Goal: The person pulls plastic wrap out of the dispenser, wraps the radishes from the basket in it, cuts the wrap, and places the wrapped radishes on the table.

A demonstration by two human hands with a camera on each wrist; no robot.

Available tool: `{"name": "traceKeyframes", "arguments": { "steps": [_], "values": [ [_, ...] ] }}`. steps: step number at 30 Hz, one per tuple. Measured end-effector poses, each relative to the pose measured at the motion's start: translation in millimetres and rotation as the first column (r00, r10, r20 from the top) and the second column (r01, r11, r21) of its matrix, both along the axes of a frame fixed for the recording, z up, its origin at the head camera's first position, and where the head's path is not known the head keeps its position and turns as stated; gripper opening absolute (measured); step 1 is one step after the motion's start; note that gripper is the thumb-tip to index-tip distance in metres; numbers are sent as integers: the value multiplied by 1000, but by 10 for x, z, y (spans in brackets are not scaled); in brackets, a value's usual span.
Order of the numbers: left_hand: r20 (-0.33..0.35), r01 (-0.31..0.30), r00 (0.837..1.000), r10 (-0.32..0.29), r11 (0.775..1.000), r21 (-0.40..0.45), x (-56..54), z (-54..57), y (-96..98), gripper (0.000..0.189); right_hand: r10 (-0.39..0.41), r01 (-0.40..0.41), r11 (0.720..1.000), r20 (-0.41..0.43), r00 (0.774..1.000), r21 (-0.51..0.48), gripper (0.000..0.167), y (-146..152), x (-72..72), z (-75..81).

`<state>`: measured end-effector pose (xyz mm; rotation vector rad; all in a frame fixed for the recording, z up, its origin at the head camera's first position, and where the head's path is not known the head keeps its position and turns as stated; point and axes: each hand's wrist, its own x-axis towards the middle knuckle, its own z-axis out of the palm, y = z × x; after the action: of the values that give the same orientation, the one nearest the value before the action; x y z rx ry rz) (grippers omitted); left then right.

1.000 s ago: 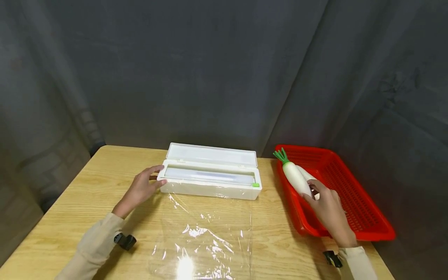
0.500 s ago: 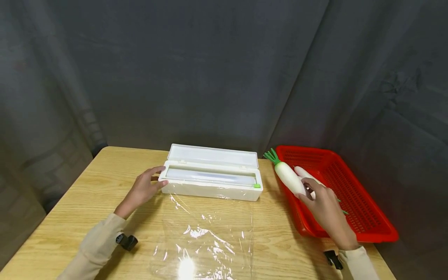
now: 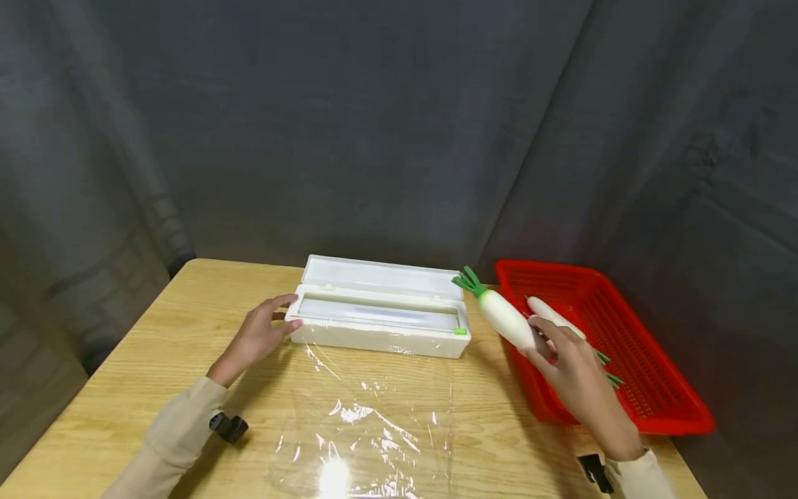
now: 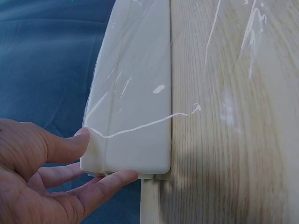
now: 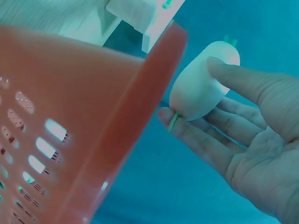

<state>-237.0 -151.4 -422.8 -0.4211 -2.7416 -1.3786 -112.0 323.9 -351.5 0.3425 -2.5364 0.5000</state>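
My right hand (image 3: 576, 371) holds a white radish (image 3: 506, 317) between thumb and fingers, its green stalks pointing up and left, over the left rim of the red basket (image 3: 676, 374). In the right wrist view the radish (image 5: 198, 86) is tilted, the thumb on one side and fingers on the other. At the table's back stands a white cling film box (image 3: 380, 341) with its lid raised and a roll inside. My left hand (image 3: 255, 336) grips the box's left end, thumb at the front edge. Clear cling film (image 3: 374, 430) stretches from the box toward me over the table.
Another white radish (image 3: 551, 313) lies in the basket, with green stalks showing beyond the right hand. A green slider (image 3: 460, 331) sits at the box's right end. A dark curtain (image 3: 349, 132) hangs behind the wooden table (image 3: 187, 319).
My right hand has lifted the radish and drawn it left, out over the basket's rim, uncovering the radish behind it. The left hand stays at the box.
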Motion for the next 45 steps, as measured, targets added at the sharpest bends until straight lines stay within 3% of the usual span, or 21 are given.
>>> {"name": "traceKeyframes", "arguments": {
  "steps": [19, 26, 33, 45],
  "values": [
    [6, -8, 1000, 8, 1000, -9, 50, -12, -55, 54, 140, -135, 986, -44, 989, 96, 50, -318, -15, -118],
    [1, -5, 1000, 5, 1000, 3, 55, 8, -42, 54, 196, -192, 978, -39, 980, 77, 48, -397, -35, -139],
    [15, -12, 1000, 12, 1000, -2, 77, 11, -56, 54, 311, -298, 945, -86, 947, 133, 54, -496, -82, -272],
    [2, -2, 1000, 2, 1000, 15, 116, 15, -48, 55, 386, -379, 915, -28, 922, 136, 58, -677, -116, -348]
  ]
}}
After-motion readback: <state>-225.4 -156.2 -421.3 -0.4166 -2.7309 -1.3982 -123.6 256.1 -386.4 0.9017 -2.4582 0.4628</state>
